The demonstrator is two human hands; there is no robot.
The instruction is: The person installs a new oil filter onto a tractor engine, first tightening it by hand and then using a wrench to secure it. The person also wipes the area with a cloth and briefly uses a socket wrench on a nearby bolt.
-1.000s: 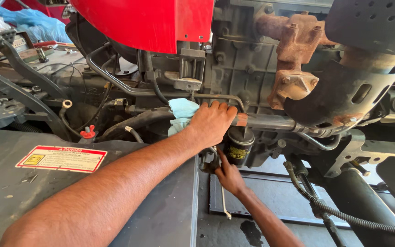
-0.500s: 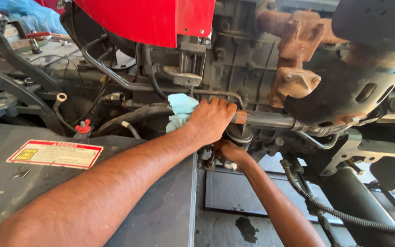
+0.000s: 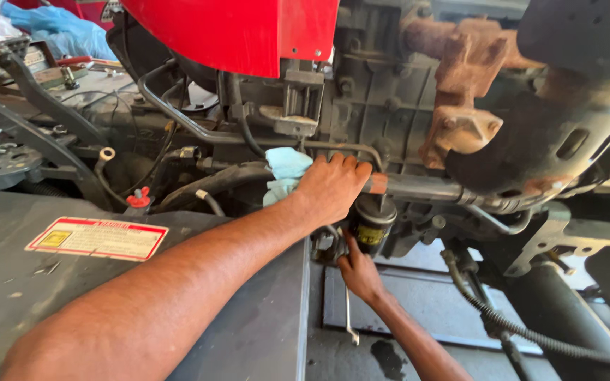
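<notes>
My left hand reaches in from the lower left and presses a light blue cloth against a dark horizontal pipe on the engine. Just under that pipe hangs a black cylindrical filter with a yellow label. My right hand comes up from the bottom right. Its fingers reach the filter's lower left side. A thin metal wrench hangs down from this hand.
A red hood panel overhangs the engine. At the upper right sit a rusty manifold and a perforated heat shield. Below right runs a braided hose. My forearm crosses a grey panel bearing a warning sticker. Hoses cluster at the left.
My left hand stays on the pipe with the cloth. My right hand went up close under the filter half a second ago and now sits a little lower again.
</notes>
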